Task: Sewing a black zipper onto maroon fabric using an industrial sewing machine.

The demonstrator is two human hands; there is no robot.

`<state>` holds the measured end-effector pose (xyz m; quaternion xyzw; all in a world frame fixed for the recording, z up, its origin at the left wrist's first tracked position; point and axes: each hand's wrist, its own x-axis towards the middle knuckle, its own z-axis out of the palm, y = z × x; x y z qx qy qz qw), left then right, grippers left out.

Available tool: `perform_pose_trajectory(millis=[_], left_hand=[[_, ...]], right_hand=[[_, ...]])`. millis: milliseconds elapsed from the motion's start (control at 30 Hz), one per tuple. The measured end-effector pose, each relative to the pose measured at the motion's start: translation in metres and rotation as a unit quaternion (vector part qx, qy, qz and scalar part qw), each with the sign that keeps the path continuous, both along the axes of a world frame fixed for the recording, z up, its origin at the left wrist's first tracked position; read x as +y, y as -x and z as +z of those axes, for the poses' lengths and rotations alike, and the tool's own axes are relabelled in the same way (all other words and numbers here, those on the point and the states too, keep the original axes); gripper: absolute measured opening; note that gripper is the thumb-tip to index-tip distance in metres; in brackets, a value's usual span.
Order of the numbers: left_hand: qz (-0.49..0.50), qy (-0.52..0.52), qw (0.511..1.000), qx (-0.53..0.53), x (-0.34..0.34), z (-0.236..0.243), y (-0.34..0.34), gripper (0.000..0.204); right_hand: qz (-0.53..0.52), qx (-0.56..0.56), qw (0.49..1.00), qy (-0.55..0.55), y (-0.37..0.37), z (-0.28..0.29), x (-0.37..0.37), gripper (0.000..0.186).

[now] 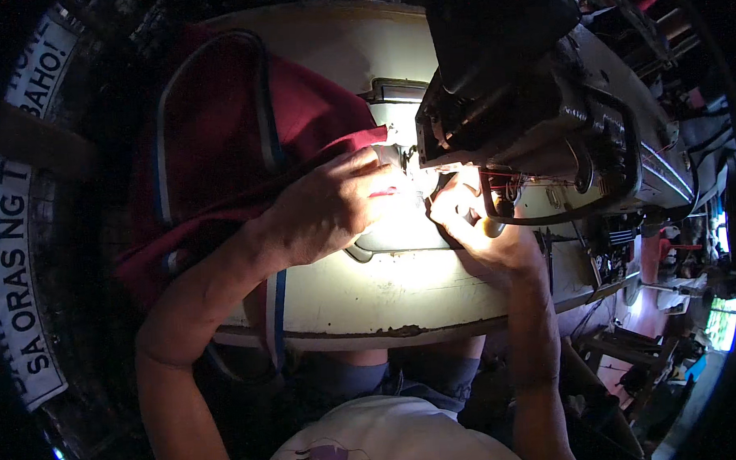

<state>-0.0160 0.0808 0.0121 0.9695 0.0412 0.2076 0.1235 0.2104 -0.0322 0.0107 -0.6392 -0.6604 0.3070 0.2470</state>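
My left hand (335,203) grips the maroon fabric (315,106) just left of a brightly lit needle area (410,159), with some red showing between the bent fingers. The fabric, edged with grey-and-dark striped bands, lies heaped over the left side of the table, and a striped band (275,314) hangs over the front edge. My right hand (469,222) is curled beside the needle area, under the dark sewing machine head (510,119); what its fingers hold is too small and glared to make out.
The worn, pale tabletop (386,294) has a chipped front edge above my knees (360,360). Printed signs (21,283) stand at the far left. A cluttered workspace with wooden pieces (632,359) and a bright opening (724,323) lies to the right.
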Motion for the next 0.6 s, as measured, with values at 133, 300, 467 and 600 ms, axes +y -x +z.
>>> perform_pose_trajectory(millis=[133,300,467,600], left_hand=[[0.029,-0.004,0.999,-0.044,-0.003,-0.005,-0.005,0.023],[0.009,0.014,0.999,-0.027,-0.003,-0.001,-0.002,0.027],[0.006,-0.010,1.000,0.012,-0.001,-0.002,-0.001,0.022],[-0.014,-0.014,0.999,-0.032,-0.004,0.007,-0.012,0.020]], right_hand=[[0.132,-0.157,0.964,-0.169,0.003,0.011,-0.001,0.019],[0.030,-0.034,0.991,-0.125,0.020,0.010,-0.003,0.020],[0.062,-0.136,0.972,-0.182,0.005,-0.011,-0.002,0.017],[-0.110,0.008,0.994,0.024,-0.032,-0.033,0.010,0.023]])
